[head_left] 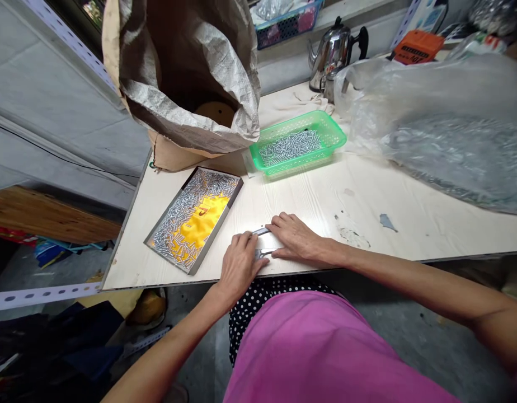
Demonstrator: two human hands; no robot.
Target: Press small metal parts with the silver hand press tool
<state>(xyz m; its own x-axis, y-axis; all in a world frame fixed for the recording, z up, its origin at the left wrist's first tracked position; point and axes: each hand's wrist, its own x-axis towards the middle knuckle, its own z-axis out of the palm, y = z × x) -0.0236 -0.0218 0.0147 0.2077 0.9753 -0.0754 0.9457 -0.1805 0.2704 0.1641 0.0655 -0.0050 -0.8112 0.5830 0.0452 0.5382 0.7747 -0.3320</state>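
Near the table's front edge, my left hand and my right hand face each other around small metal pieces. The fingers of both hands are closed on these pieces, whose exact shape is partly covered by the fingertips. Left of my left hand lies a shallow tray holding many small silvery metal pins, with a yellow patch showing at its bottom. Farther back stands a green plastic basket with more silvery pins inside.
A large open paper sack stands at the back left of the white table. A clear plastic bag fills the right side. Behind are a metal kettle, an orange object and a blue basket.
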